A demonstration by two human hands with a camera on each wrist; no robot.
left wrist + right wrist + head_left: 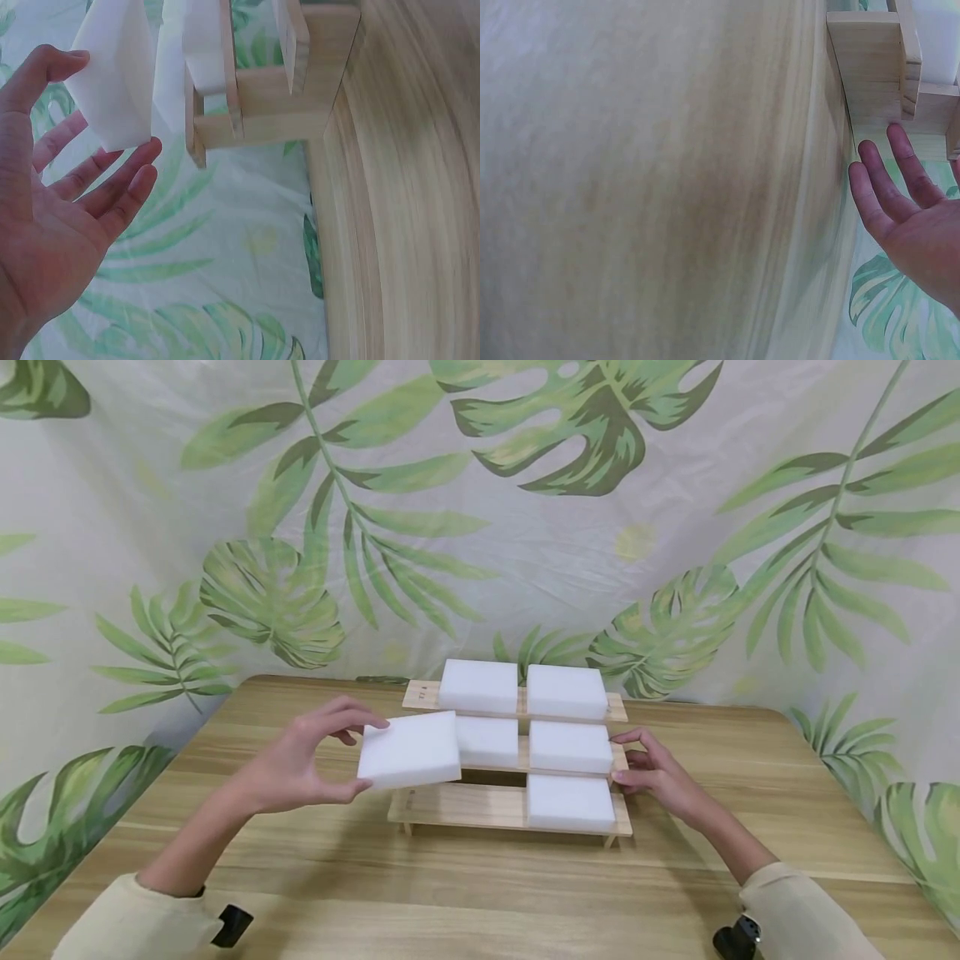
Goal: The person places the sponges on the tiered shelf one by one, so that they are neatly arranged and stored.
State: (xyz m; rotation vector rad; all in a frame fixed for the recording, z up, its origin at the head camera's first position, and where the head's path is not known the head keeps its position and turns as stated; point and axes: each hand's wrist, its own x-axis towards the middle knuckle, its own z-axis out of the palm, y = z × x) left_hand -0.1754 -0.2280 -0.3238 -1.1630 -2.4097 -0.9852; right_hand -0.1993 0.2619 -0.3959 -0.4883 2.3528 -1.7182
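Observation:
My left hand (300, 760) pinches a white sponge block (411, 750) between thumb and fingers. The block is in the air, slightly tilted, in front of the left side of a stepped wooden rack (457, 806). From the left wrist view, the same sponge (120, 82) stands between the thumb and the spread fingers. At the rack's right end, my right hand (663, 781) holds the end of the middle shelf with thumb and index finger. Its other fingers (904, 150) reach out fairly straight beside the rack in the right wrist view.
More white sponges sit on the rack: two on the top shelf, two on the middle one, the left partly hidden, and one sponge (572, 802) at the bottom right. The rack stands on a wood-grain table (450, 893). A leaf-patterned cloth (525, 568) hangs behind.

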